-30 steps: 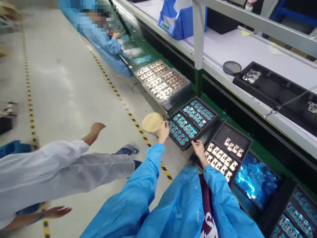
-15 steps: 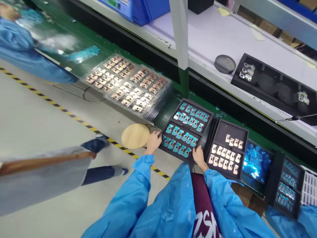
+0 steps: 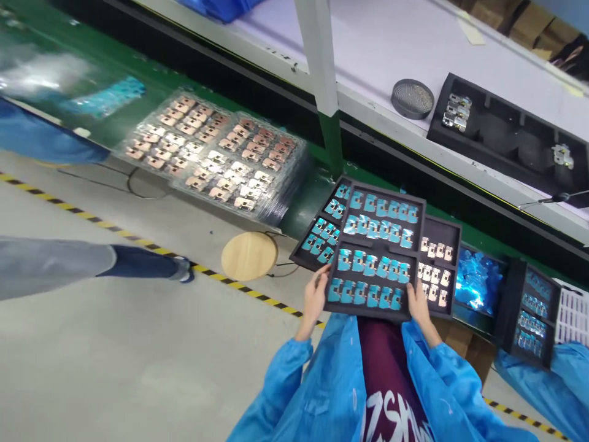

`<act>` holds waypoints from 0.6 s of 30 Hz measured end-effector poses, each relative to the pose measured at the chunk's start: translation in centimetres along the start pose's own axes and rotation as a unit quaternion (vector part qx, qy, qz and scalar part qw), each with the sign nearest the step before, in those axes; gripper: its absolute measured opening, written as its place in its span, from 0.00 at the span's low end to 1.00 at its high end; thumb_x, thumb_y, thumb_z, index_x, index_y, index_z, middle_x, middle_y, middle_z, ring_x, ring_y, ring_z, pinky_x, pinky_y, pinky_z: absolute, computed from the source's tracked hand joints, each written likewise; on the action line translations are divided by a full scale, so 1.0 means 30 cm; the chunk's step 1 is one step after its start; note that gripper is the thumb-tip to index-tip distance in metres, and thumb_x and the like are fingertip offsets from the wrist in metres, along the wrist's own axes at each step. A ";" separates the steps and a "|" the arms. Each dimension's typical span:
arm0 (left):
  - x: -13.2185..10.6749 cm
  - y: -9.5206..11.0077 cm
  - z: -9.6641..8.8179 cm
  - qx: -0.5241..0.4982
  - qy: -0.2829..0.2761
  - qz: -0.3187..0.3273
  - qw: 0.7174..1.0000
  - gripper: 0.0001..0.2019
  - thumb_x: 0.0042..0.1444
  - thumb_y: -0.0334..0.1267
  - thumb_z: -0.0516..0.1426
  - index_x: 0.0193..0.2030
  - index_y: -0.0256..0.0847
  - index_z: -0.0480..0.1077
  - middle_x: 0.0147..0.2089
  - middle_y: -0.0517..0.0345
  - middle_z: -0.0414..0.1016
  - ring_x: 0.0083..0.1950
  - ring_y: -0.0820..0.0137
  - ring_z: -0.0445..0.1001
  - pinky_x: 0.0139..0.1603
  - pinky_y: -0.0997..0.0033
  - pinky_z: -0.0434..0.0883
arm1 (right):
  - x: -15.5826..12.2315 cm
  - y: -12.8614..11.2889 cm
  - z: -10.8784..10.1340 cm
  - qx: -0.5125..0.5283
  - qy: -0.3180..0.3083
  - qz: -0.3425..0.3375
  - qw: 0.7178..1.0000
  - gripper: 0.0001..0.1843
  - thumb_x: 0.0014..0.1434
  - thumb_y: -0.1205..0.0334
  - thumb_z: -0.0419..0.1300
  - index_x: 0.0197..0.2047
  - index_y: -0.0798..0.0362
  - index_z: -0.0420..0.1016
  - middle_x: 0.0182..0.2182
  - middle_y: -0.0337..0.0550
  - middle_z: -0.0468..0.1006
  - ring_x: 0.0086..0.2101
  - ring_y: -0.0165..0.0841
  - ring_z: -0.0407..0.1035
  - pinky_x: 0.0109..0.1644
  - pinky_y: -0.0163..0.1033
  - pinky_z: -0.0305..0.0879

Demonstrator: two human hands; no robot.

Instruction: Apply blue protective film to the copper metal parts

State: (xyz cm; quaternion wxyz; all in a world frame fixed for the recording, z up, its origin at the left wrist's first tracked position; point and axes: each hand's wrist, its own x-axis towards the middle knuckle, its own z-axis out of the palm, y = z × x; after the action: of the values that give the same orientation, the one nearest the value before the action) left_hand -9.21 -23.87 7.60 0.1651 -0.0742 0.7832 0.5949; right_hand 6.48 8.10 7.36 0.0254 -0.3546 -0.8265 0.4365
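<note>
A black tray (image 3: 373,312) filled with rows of small blue-filmed parts is lifted off the bench and held near my chest. My left hand (image 3: 315,297) grips its left edge, fingers curled round the rim. My right hand (image 3: 418,302) grips its right edge the same way. Under it, on the green bench, another black tray of blue parts (image 3: 318,238) stays in place. To the right sits a black tray of bare metal parts (image 3: 439,265), partly covered by the lifted tray.
Clear trays of copper-coloured parts (image 3: 216,156) lie stacked at the left of the green bench. A round wooden stool (image 3: 249,255) stands below. On the white shelf sit a mesh disc (image 3: 412,98) and a long black tray (image 3: 510,142). A passer-by's leg (image 3: 69,264) crosses the floor left.
Both hands have lifted the top tray of blue parts off the stack and drawn it toward me. The camera turned right and down; the passer-by moved left.
</note>
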 end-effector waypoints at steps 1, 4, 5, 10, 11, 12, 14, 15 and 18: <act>-0.048 0.024 0.057 -0.024 -0.015 0.003 1.000 0.29 0.72 0.59 0.54 0.64 0.38 0.79 0.62 0.42 0.84 0.64 0.53 0.81 0.70 0.52 0.74 | -0.026 0.033 -0.070 -0.003 0.013 0.015 1.000 0.37 0.70 0.36 0.52 0.68 0.57 0.72 0.59 0.62 0.82 0.61 0.51 0.76 0.69 0.58 0.69; -0.162 0.095 0.238 -0.057 -0.081 0.028 0.995 0.25 0.72 0.55 0.57 0.66 0.42 0.79 0.64 0.44 0.83 0.65 0.57 0.80 0.69 0.56 0.74 | -0.111 0.136 -0.270 -0.009 0.057 0.052 0.997 0.39 0.68 0.32 0.53 0.65 0.56 0.74 0.57 0.61 0.83 0.57 0.53 0.77 0.66 0.59 0.70; -0.188 0.114 0.294 -0.057 -0.102 0.036 0.993 0.25 0.71 0.54 0.60 0.66 0.42 0.79 0.63 0.45 0.83 0.63 0.57 0.81 0.68 0.57 0.75 | -0.141 0.170 -0.325 -0.010 0.071 0.062 0.996 0.39 0.67 0.32 0.53 0.64 0.56 0.75 0.55 0.61 0.84 0.56 0.54 0.77 0.65 0.59 0.71; -0.209 0.138 0.468 -0.028 -0.146 0.082 0.986 0.24 0.66 0.50 0.64 0.65 0.42 0.80 0.56 0.46 0.85 0.56 0.59 0.84 0.59 0.60 0.80 | -0.249 0.280 -0.455 -0.003 0.123 0.102 0.987 0.38 0.66 0.32 0.54 0.63 0.55 0.76 0.53 0.60 0.85 0.52 0.54 0.79 0.59 0.57 0.74; -0.191 0.129 0.473 -0.020 -0.148 0.093 0.984 0.24 0.67 0.50 0.64 0.64 0.42 0.80 0.57 0.46 0.85 0.57 0.59 0.84 0.60 0.60 0.80 | -0.252 0.280 -0.447 0.002 0.126 0.101 0.987 0.38 0.67 0.33 0.54 0.64 0.55 0.76 0.53 0.59 0.85 0.52 0.54 0.79 0.59 0.56 0.74; -0.166 0.117 0.466 -0.008 -0.147 0.104 0.984 0.23 0.67 0.50 0.63 0.64 0.42 0.80 0.59 0.46 0.85 0.58 0.58 0.84 0.61 0.60 0.80 | -0.247 0.271 -0.429 0.007 0.126 0.094 0.988 0.37 0.68 0.34 0.53 0.65 0.55 0.75 0.53 0.59 0.85 0.52 0.53 0.79 0.59 0.56 0.74; -0.096 0.084 0.415 0.043 -0.128 0.116 0.984 0.23 0.67 0.49 0.62 0.64 0.41 0.80 0.62 0.46 0.84 0.60 0.58 0.84 0.64 0.61 0.79 | -0.216 0.227 -0.359 0.019 0.114 0.062 0.991 0.36 0.71 0.37 0.52 0.68 0.57 0.72 0.54 0.61 0.85 0.54 0.52 0.79 0.61 0.55 0.74; -0.053 0.068 0.372 0.083 -0.109 0.115 0.984 0.23 0.67 0.49 0.61 0.64 0.41 0.80 0.62 0.46 0.84 0.61 0.58 0.83 0.64 0.61 0.78 | -0.192 0.195 -0.307 0.025 0.104 0.042 0.993 0.36 0.72 0.39 0.51 0.69 0.57 0.70 0.55 0.61 0.84 0.55 0.51 0.79 0.62 0.55 0.74; 0.095 0.036 0.193 0.211 -0.018 0.083 0.974 0.25 0.64 0.49 0.61 0.62 0.36 0.80 0.59 0.44 0.86 0.57 0.56 0.84 0.62 0.60 0.79 | -0.103 0.072 -0.095 0.042 0.058 -0.002 0.997 0.32 0.75 0.46 0.48 0.72 0.58 0.66 0.58 0.62 0.82 0.57 0.48 0.78 0.63 0.53 0.74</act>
State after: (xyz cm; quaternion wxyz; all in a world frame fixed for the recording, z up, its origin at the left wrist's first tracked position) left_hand -11.22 -17.80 6.23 0.1410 0.0384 0.8913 0.4292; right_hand 11.02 9.01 8.35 0.0886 -0.3764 -0.8054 0.4493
